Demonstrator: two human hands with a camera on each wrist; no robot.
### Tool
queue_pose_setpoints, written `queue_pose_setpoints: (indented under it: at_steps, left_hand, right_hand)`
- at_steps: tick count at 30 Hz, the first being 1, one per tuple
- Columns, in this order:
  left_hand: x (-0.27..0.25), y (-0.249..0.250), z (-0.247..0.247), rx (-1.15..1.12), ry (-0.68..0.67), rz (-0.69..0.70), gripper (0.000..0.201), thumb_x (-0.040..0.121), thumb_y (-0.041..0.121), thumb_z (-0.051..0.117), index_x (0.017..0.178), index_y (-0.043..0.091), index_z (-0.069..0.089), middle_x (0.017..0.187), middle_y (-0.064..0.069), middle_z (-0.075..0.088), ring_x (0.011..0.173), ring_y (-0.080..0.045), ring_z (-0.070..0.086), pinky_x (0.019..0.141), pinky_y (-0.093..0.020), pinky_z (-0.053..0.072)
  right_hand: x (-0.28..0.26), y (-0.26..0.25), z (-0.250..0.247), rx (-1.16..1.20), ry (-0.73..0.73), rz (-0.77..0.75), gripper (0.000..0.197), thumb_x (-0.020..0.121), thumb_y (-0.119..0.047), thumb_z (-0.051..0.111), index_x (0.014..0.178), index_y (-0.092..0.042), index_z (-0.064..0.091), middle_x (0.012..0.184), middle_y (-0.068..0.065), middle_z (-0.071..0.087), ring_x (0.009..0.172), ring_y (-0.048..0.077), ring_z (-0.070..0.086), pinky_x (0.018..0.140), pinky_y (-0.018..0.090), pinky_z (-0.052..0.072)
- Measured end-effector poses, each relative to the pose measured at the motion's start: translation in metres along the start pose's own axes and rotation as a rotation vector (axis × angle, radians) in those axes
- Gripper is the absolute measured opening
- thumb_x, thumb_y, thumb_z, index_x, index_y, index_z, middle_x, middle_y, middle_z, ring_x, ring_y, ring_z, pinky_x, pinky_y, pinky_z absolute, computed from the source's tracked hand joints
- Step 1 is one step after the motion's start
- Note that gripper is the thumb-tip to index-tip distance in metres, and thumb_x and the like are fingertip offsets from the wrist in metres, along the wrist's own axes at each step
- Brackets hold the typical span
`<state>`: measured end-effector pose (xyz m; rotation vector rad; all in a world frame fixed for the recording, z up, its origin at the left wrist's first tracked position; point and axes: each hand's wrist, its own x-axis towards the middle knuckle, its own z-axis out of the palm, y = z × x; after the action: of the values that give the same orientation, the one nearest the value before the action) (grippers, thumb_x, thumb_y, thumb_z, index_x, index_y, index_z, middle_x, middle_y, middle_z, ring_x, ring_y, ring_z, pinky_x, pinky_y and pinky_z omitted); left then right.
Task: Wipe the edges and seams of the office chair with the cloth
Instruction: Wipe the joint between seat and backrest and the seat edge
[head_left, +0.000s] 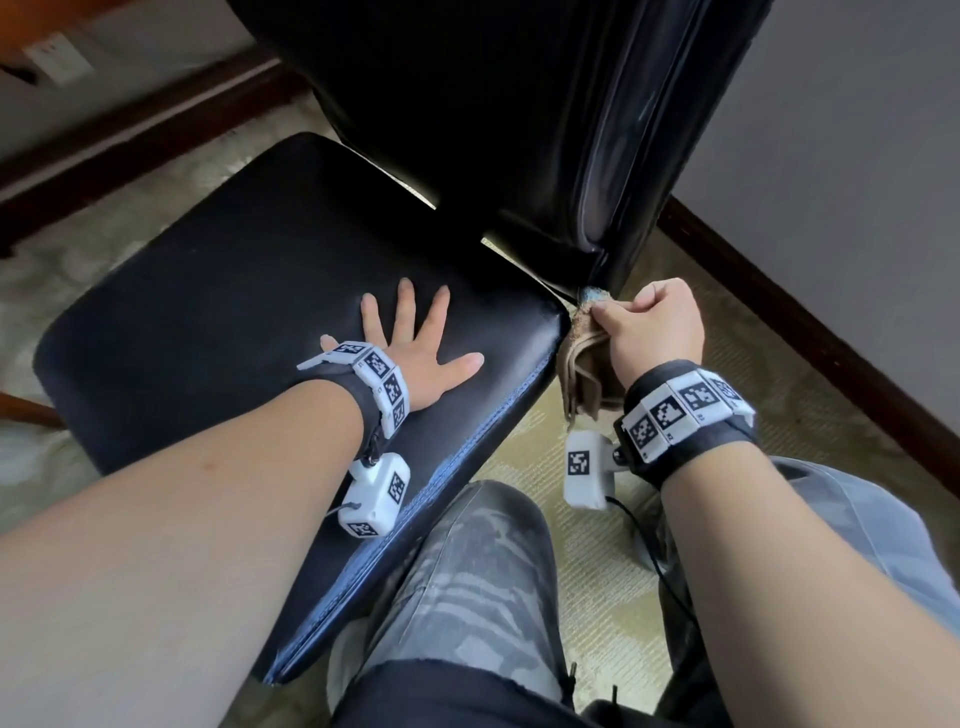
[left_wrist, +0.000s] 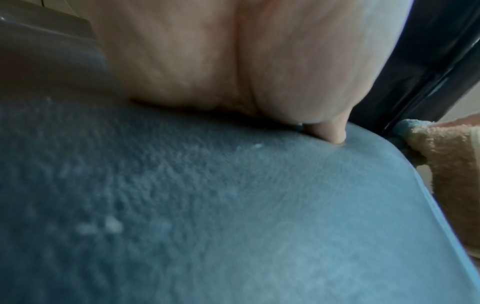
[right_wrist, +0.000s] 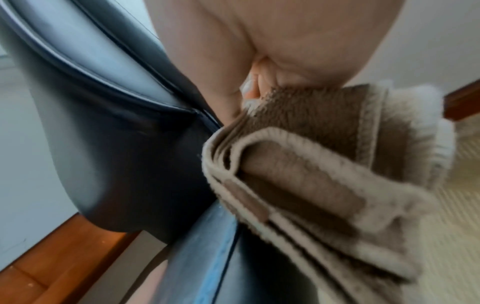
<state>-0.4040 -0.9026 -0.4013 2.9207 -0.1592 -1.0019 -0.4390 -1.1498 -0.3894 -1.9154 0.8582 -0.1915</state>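
A black leather office chair fills the head view: its seat (head_left: 234, 291) lies left, its backrest (head_left: 519, 114) rises behind. My left hand (head_left: 415, 338) lies flat on the seat (left_wrist: 233, 205) with fingers spread, palm (left_wrist: 233, 61) pressing down. My right hand (head_left: 649, 327) grips a folded beige-brown cloth (head_left: 587, 369) at the seat's rear right corner, where the backrest's lower edge meets it. The cloth's top touches that junction. In the right wrist view the cloth (right_wrist: 324, 164) hangs folded against the seat's side seam (right_wrist: 223, 257), beside the backrest piping (right_wrist: 91, 67). The cloth (left_wrist: 446, 156) also shows in the left wrist view.
Patterned beige carpet (head_left: 753, 364) surrounds the chair. A dark wooden skirting board (head_left: 831, 338) and a white wall (head_left: 857, 130) run along the right. My knee in camouflage trousers (head_left: 467, 571) is just below the seat's front edge. More skirting (head_left: 130, 130) lies at the far left.
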Motion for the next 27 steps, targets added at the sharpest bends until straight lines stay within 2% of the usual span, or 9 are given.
queue_pose_setpoints:
  at_steps: [4,8,12,14,17,19,22,24,27]
  left_hand:
    - [0.002,-0.001,0.001,0.01,-0.007,-0.007,0.09,0.084,0.094,0.018,0.149,0.057,-0.031,0.163,0.015,-0.041,0.154,-0.035,-0.033,0.111,-0.084,0.003]
    - [0.002,-0.001,0.0,0.005,-0.011,-0.007,0.089,0.085,0.094,0.019,0.15,0.058,-0.031,0.163,0.015,-0.042,0.154,-0.035,-0.034,0.111,-0.084,0.002]
    - [0.002,-0.001,0.0,0.015,-0.01,-0.011,0.089,0.082,0.095,0.014,0.15,0.057,-0.031,0.164,0.015,-0.041,0.155,-0.034,-0.032,0.111,-0.083,0.002]
    - [0.001,0.002,0.0,0.005,-0.004,-0.028,0.087,0.082,0.095,0.009,0.151,0.058,-0.029,0.164,0.015,-0.039,0.155,-0.033,-0.032,0.113,-0.082,0.001]
    - [0.004,0.004,0.001,-0.008,0.008,-0.036,0.083,0.084,0.092,0.006,0.152,0.058,-0.027,0.165,0.016,-0.037,0.155,-0.033,-0.032,0.115,-0.08,0.001]
    - [0.006,0.002,0.002,-0.035,0.007,-0.039,0.085,0.081,0.093,0.007,0.151,0.058,-0.028,0.165,0.016,-0.037,0.154,-0.035,-0.034,0.117,-0.078,0.003]
    - [0.005,0.012,-0.003,-0.037,0.05,-0.079,0.088,0.083,0.092,0.018,0.153,0.059,-0.023,0.169,0.013,-0.031,0.154,-0.041,-0.029,0.119,-0.076,0.009]
    - [0.001,0.027,-0.012,-0.062,0.075,-0.096,0.087,0.085,0.09,0.028,0.154,0.062,-0.017,0.171,0.006,-0.026,0.154,-0.048,-0.023,0.12,-0.075,0.008]
    - [0.0,0.04,-0.024,-0.051,0.042,-0.123,0.096,0.079,0.095,0.034,0.155,0.062,-0.015,0.171,0.0,-0.026,0.151,-0.06,-0.017,0.121,-0.073,0.004]
  right_hand:
    - [0.008,0.003,0.007,0.013,-0.016,0.086,0.04,0.083,-0.031,0.078,0.08,-0.025,0.038,0.08,-0.004,0.055,0.072,0.016,0.05,0.058,0.028,0.035]
    - [0.015,0.004,0.007,-0.001,-0.056,0.168,0.038,0.084,-0.034,0.081,0.092,-0.015,0.048,0.079,-0.006,0.046,0.069,0.012,0.046,0.056,0.028,0.032]
    - [0.019,-0.001,0.008,0.101,-0.061,0.164,0.048,0.081,-0.029,0.082,0.07,-0.019,0.037,0.071,0.0,0.037,0.066,0.018,0.039,0.06,0.031,0.036]
    - [0.02,-0.005,0.008,0.155,-0.082,0.178,0.046,0.078,-0.031,0.083,0.065,-0.017,0.041,0.068,0.003,0.044,0.065,0.02,0.045,0.062,0.036,0.046]
    - [0.02,-0.004,0.008,0.206,-0.131,0.256,0.029,0.072,-0.038,0.082,0.068,-0.02,0.06,0.073,0.004,0.065,0.071,0.024,0.065,0.079,0.047,0.063]
    - [0.017,-0.002,0.008,0.247,-0.163,0.296,0.029,0.071,-0.04,0.082,0.07,-0.02,0.061,0.074,0.003,0.067,0.073,0.024,0.066,0.081,0.049,0.063]
    - [0.012,-0.006,0.006,0.314,-0.147,0.313,0.039,0.068,-0.04,0.082,0.076,-0.008,0.062,0.076,0.007,0.061,0.073,0.022,0.062,0.075,0.042,0.059]
    - [0.013,-0.004,0.008,0.362,-0.153,0.346,0.047,0.057,-0.044,0.083,0.077,-0.007,0.064,0.078,0.01,0.063,0.074,0.024,0.065,0.08,0.048,0.06]
    - [0.027,0.018,0.022,0.426,-0.232,0.368,0.06,0.038,-0.058,0.08,0.078,-0.016,0.065,0.094,0.014,0.075,0.09,0.036,0.075,0.084,0.061,0.06]
